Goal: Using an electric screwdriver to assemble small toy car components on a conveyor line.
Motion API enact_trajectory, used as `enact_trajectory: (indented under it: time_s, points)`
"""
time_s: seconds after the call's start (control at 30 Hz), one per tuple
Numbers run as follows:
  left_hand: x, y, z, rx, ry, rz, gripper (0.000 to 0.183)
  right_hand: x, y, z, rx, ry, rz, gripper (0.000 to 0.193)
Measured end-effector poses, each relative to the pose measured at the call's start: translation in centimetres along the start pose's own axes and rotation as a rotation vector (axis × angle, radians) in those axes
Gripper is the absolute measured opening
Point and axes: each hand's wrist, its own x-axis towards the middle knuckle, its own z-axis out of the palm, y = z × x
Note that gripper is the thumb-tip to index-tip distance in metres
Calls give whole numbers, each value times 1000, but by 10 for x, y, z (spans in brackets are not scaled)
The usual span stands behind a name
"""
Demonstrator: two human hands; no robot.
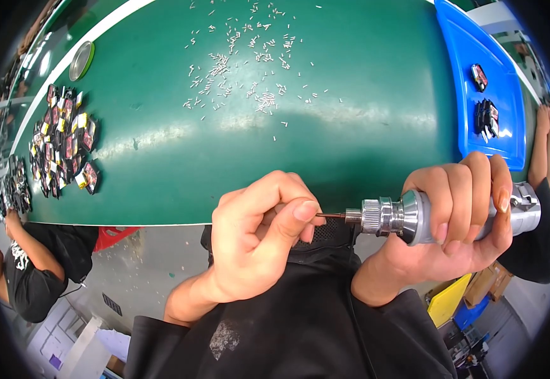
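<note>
Two hands: right hand (458, 215) grips silver tool (408, 216), left hand (256, 237) pinches tip.

Bare green table (363, 76) between scattered pins (243, 63) and blue tray (458, 88), seemingly.

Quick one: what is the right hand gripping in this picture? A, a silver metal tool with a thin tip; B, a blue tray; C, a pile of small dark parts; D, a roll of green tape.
A: the right hand wraps around a silver metal tool, its thin tip pointing at the pinched fingertips of the left hand; the blue tray lies untouched on the green table.
</note>
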Motion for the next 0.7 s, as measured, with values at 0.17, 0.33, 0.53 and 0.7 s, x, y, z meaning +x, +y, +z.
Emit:
enact_trajectory:
  time_s: [0.17, 0.33, 0.53, 0.7]
  points:
    - [-2, -14, 4, 237, 113, 261, 8, -2, -1, 0, -64, -8, -46, 11]
    - [-2, -15, 7, 269, 89, 315, 10, -3, -2, -6, 13, 43, -37, 11]
    - [1, -18, 10, 274, 0, 324, 13, -1, -3, -11, 68, 86, -8, 10]
    - [9, -11, 6, 354, 15, 286, 33, 5, -4, -16, 82, 60, -4, 8]
